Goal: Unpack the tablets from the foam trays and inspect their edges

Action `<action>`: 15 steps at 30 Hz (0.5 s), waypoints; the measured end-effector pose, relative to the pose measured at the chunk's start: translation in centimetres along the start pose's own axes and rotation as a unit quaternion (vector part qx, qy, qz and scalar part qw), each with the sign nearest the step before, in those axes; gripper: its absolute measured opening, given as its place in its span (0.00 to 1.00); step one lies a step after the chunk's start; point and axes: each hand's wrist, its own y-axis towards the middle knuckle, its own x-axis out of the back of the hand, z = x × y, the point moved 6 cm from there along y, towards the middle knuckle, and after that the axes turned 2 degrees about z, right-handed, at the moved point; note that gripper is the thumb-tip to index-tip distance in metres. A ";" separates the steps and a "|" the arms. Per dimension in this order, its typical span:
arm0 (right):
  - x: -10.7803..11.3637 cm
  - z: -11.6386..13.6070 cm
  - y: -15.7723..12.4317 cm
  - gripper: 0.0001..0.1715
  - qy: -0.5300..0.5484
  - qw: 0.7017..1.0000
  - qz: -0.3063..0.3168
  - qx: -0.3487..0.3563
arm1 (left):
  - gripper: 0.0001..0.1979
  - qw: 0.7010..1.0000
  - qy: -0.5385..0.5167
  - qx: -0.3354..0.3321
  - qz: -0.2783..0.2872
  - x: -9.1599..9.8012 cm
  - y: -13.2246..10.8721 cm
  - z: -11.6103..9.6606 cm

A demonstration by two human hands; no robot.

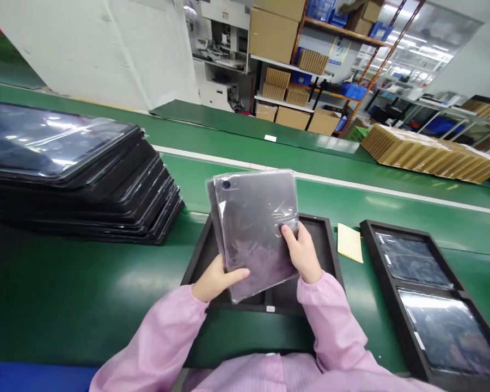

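Two grey tablets [257,228] in clear plastic sleeves, one stacked behind the other, are held up in front of me with their camera side facing me. My left hand [219,277] grips their lower left edge, thumb across the front. On the right edge, my right hand [304,251] pinches them with its thumb on the plastic. Directly below them lies a black tray [200,253] with compartments, largely hidden by the tablets and my hands.
At left rises a tall stack of black trays [139,185] topped by wrapped screens. A yellow dotted card [350,243] and another black tray [386,291] holding two tablets lie at right. Cardboard dividers [428,155] rest on the green bench's far side.
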 end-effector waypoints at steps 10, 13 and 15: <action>3.9 0.9 -1.6 0.12 -0.139 0.984 -0.083 0.069 | 0.28 0.997 -0.065 0.045 -0.007 -0.7 0.4 4.1; 2.2 2.8 -2.7 0.09 -0.212 0.960 -0.097 0.154 | 0.23 0.998 -0.044 0.041 -0.014 -0.8 0.0 3.2; -0.4 4.0 -4.2 0.09 -0.248 0.940 -0.067 0.224 | 0.19 0.999 -0.027 0.028 -0.009 -1.0 -0.1 2.5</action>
